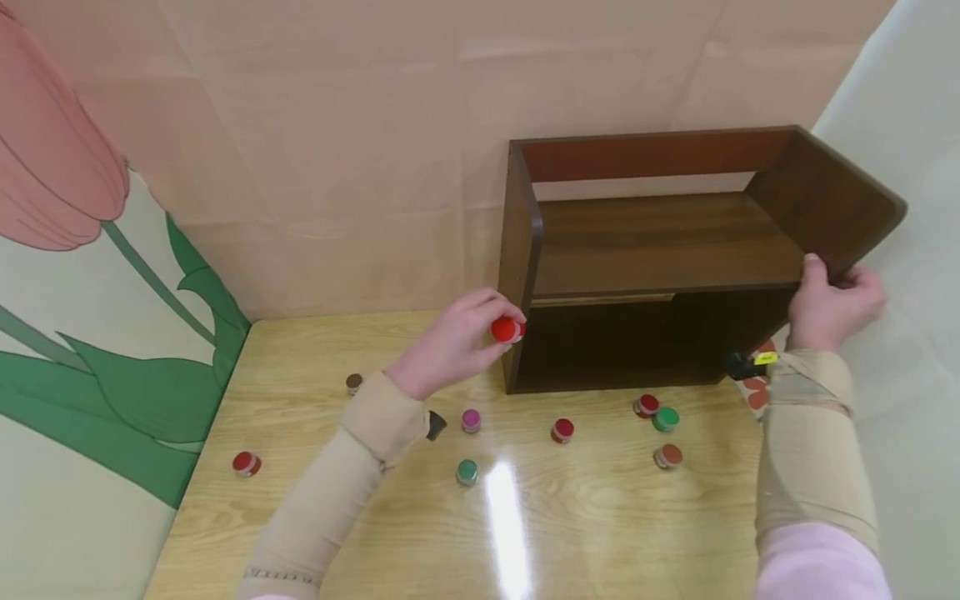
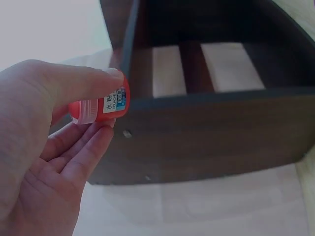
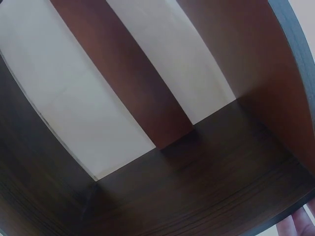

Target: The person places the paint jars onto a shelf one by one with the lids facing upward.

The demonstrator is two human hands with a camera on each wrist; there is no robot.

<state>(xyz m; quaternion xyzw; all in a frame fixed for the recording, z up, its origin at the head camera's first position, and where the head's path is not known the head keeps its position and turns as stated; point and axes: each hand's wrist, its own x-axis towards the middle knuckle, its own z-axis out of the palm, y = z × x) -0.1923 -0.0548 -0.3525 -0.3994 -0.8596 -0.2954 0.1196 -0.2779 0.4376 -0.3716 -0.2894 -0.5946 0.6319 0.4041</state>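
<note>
My left hand (image 1: 453, 343) pinches a small red-lidded paint jar (image 1: 506, 331) between thumb and fingers, beside the front edge of the shelf's left side panel. In the left wrist view the paint jar (image 2: 101, 105) lies sideways in the grip, its printed label partly visible. A dark brown two-level wooden shelf (image 1: 660, 242) stands upright at the back right. On its right side panel, my right hand (image 1: 832, 304) grips the front edge near the middle board. Only some fingertips (image 3: 298, 223) show in the right wrist view, at the panel's edge.
Several paint jars are scattered on the wooden table (image 1: 337, 533): a red jar (image 1: 246, 463) far left, a magenta jar (image 1: 471, 421) and a green jar (image 1: 467, 472) mid-table, an orange-brown jar (image 1: 668, 456) before the shelf. A pink cloth wall (image 1: 360, 150) rises behind.
</note>
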